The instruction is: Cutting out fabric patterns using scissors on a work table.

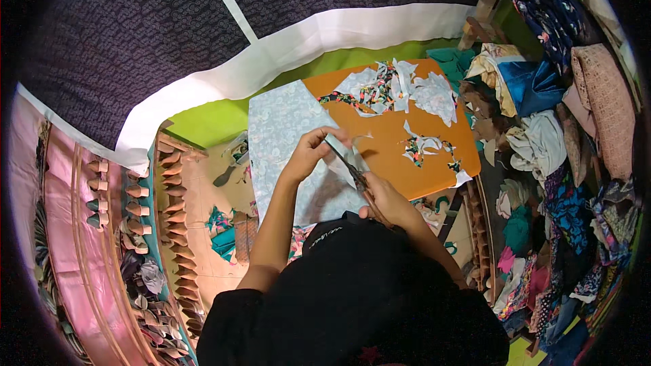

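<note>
A large pale grey-blue patterned fabric piece (pixel 281 122) covers the left part of the orange table (pixel 380 142) and hangs toward me. My left hand (pixel 313 152) is closed on its right edge, with part of the cloth lifted. My right hand (pixel 388 202) grips a pair of scissors (pixel 354 173), whose dark blades point up and left at the cloth edge beside my left fingers. How far apart the blades are, I cannot make out. Beyond my hands lies a pile of white and dark floral fabric scraps (pixel 386 88). Smaller scraps (pixel 426 149) lie to the right.
Heaped folded cloths and garments (pixel 542 142) crowd the right side. Rows of shoes (pixel 137 209) and brown wooden shoe forms (pixel 178 217) line racks on the left. A dark patterned curtain (pixel 156 34) with a white border hangs ahead. Fabric offcuts (pixel 222 234) lie on the floor.
</note>
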The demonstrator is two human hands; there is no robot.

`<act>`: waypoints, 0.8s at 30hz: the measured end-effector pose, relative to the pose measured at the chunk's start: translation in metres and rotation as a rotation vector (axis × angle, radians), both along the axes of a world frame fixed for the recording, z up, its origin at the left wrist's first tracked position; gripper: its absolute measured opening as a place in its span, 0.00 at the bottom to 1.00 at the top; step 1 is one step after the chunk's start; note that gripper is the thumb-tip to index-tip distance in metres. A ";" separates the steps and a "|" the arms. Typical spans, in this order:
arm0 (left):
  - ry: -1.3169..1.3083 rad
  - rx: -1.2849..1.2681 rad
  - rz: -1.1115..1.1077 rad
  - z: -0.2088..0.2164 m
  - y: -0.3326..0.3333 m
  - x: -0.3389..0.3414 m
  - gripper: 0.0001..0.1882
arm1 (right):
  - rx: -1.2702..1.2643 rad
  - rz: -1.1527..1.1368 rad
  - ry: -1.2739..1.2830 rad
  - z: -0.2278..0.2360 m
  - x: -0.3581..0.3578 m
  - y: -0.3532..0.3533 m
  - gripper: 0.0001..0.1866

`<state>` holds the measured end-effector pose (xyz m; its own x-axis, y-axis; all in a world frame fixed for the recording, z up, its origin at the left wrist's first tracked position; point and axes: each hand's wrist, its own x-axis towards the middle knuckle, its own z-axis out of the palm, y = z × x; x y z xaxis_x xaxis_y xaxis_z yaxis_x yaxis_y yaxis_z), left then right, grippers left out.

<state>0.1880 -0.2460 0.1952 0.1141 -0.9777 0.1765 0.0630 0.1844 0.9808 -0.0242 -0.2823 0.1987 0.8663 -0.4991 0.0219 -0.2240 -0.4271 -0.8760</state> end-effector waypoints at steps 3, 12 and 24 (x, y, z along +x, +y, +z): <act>0.031 0.190 0.032 -0.005 0.000 -0.008 0.06 | 0.002 0.006 -0.103 0.000 -0.001 -0.001 0.23; 0.231 0.205 0.211 -0.015 0.002 -0.024 0.09 | 1.118 0.044 -0.134 -0.021 -0.006 -0.001 0.24; 0.379 0.102 0.288 -0.009 0.009 -0.034 0.12 | 1.474 0.187 -0.312 -0.033 0.000 0.009 0.25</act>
